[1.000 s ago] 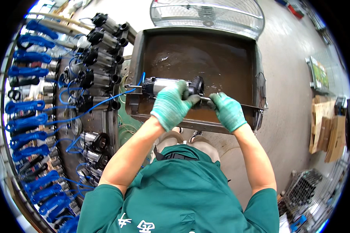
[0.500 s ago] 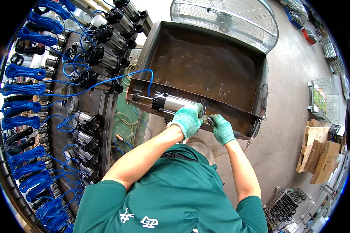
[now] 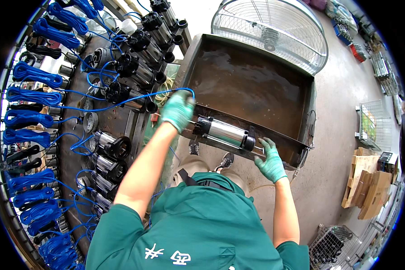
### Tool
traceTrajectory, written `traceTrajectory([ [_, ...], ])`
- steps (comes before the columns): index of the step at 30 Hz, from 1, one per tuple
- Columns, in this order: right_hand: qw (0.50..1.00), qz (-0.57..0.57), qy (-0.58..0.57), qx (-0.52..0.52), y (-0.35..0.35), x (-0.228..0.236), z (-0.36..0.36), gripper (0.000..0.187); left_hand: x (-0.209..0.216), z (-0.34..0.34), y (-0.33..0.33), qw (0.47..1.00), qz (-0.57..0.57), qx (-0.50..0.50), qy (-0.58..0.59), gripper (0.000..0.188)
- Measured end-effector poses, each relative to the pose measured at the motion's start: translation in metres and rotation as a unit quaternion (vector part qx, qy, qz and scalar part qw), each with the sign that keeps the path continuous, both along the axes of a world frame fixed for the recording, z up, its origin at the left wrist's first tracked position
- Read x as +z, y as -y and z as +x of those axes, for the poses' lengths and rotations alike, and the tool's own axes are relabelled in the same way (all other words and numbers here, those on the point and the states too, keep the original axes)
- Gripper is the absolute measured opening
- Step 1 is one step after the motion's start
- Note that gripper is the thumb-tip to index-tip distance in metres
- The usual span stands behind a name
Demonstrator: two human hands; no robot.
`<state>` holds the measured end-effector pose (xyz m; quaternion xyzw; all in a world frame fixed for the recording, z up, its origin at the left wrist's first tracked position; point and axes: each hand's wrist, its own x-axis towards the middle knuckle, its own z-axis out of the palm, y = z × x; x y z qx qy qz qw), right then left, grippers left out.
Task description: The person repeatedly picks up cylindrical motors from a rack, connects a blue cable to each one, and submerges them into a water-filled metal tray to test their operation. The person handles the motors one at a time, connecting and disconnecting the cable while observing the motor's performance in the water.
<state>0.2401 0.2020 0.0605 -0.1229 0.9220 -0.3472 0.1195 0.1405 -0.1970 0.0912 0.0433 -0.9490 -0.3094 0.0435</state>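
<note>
A silver cylindrical pump point(image 3: 225, 133) with black ends lies across the near rim of a metal tank of brown water point(image 3: 249, 83). My left hand point(image 3: 178, 109), in a green glove, grips the pump's left end where its blue cable point(image 3: 121, 102) comes out. My right hand point(image 3: 270, 157), also gloved, holds the pump's black right end from below. Both forearms reach up from the lower edge over my green shirt.
A workbench point(image 3: 117, 121) on the left holds several more pumps with black heads point(image 3: 137, 69) and coiled blue cables point(image 3: 29, 96). A large round fan point(image 3: 270, 36) stands behind the tank. Wire baskets point(image 3: 371, 123) and wooden pieces point(image 3: 366, 180) lie on the floor at right.
The pump has come out of the tank and now rests lower across its near rim. My hands have spread apart to its two ends.
</note>
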Motion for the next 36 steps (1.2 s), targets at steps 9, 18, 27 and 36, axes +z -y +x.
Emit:
traceTrajectory([
  [9, 0.978, 0.14, -0.137, -0.071, 0.118, 0.027, -0.038, 0.029, -0.043, -0.063, 0.148, 0.913, -0.215, 0.039, 0.345, 0.041],
  [18, 0.962, 0.152, -0.182, -0.138, 0.123, 0.008, -0.038, 0.019, 0.061, 0.064, 0.176, 0.993, -0.016, -0.023, 0.112, 0.026],
  [27, 0.966, 0.158, -0.159, -0.131, 0.124, 0.007, -0.037, 0.019, 0.043, 0.109, 0.196, 0.955, -0.1, -0.075, 0.27, 0.044],
  [36, 0.966, 0.201, -0.078, -0.14, 0.121, 0.019, -0.063, 0.016, -0.07, 0.036, 0.124, 0.939, 0.211, -0.19, 0.192, 0.05],
])
